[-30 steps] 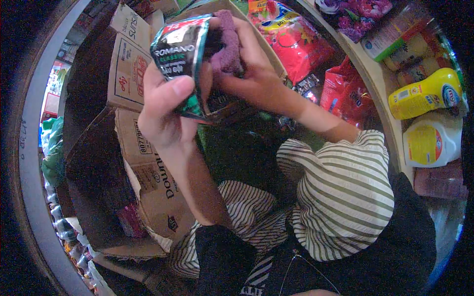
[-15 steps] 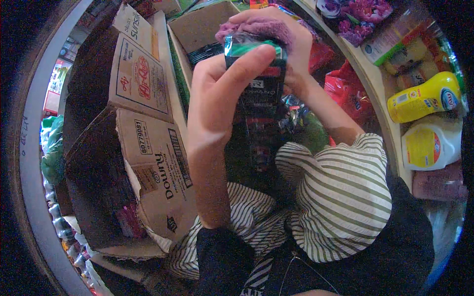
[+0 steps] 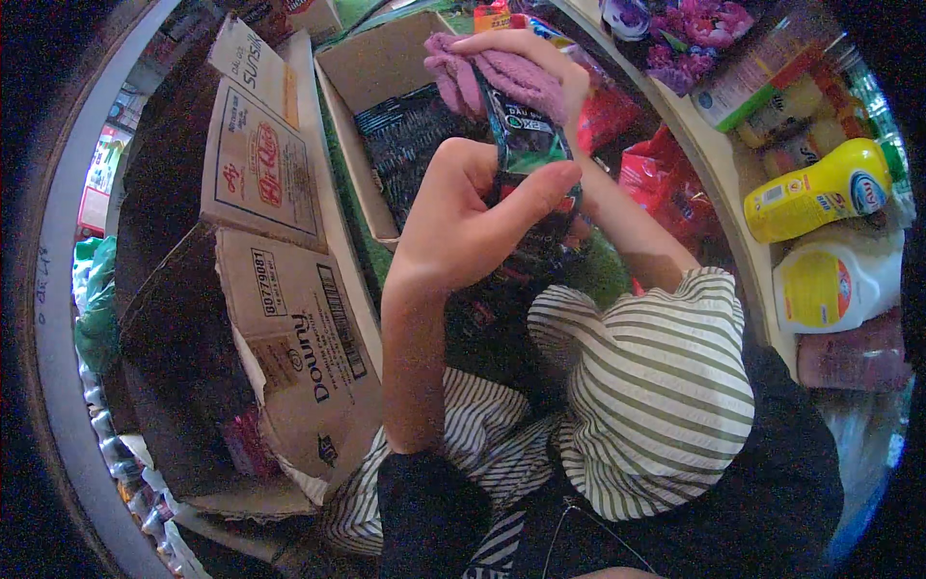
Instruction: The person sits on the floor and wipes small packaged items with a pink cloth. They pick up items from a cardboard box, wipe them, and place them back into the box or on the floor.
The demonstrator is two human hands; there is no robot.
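Pinching left hand and curled right hand are by the right edge of an open cardboard box. Black packets lie inside, near its left edge. The right one has a fluffy pink cloth; the left, a shiny dark packet touching it.

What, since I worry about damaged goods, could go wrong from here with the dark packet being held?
The left hand only pinches the dark packet, so a tug might pull it loose. The purple cloth in the right hand lies against its upper end and might crease it. If dropped, it could get mixed up with the other dark packets in the open cardboard box nearby.
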